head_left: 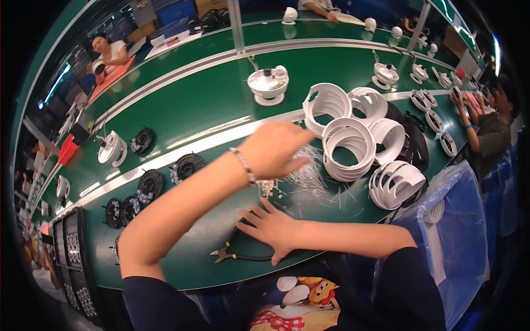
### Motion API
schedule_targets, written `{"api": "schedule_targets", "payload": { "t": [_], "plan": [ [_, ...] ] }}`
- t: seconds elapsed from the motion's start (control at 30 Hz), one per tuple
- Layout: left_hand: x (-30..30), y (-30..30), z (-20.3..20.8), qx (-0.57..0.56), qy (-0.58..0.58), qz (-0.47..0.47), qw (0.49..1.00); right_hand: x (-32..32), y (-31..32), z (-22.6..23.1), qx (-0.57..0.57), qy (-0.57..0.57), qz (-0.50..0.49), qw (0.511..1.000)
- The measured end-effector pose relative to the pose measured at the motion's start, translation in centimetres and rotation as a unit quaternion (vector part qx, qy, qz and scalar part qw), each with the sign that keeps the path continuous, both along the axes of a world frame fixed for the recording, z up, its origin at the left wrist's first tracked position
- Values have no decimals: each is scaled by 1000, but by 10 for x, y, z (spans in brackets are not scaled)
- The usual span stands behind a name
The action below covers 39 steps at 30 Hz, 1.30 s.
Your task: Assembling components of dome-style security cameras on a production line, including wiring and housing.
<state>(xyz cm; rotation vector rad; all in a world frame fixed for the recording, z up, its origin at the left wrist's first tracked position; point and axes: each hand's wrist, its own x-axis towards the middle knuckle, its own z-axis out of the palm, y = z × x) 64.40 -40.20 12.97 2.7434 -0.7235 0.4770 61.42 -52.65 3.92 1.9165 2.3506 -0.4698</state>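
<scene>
My left arm crosses to the right, and my left hand (276, 150) hovers over a pile of thin white cable ties (306, 179). Its thumb and index finger are apart, with nothing visible between them; the other fingers are partly hidden. The index fingertip is close to the stacked white plastic rings (349, 149); I cannot tell whether they touch. Lower down, my right hand (273, 229) rests with spread fingers over the dark handles of cutting pliers (222, 254). The jaws of the pliers point left. Small pale connector pieces (269, 187) lie between both hands.
Black round parts with wiring (150, 185) line the left of the green table (204, 220). White domed units (269, 85) stand on the conveyor behind. A blue plastic-lined bin (455, 231) sits at the right. Co-workers sit at the far left and right.
</scene>
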Motion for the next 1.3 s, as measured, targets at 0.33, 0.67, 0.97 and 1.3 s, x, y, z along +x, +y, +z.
{"api": "schedule_targets", "payload": {
  "t": [0.33,0.67,0.97,1.3],
  "plan": [
    [-29,111,42,-6,-77,187,979,-14,32,-4,144,-205,91,964],
    [56,176,10,-109,-88,225,964,151,38,168,224,-58,-223,947],
    [195,157,-73,-164,19,341,925,333,74,174,296,-158,-331,882],
    [246,151,-74,-158,53,390,905,409,108,141,165,-298,-129,931]
  ]
}}
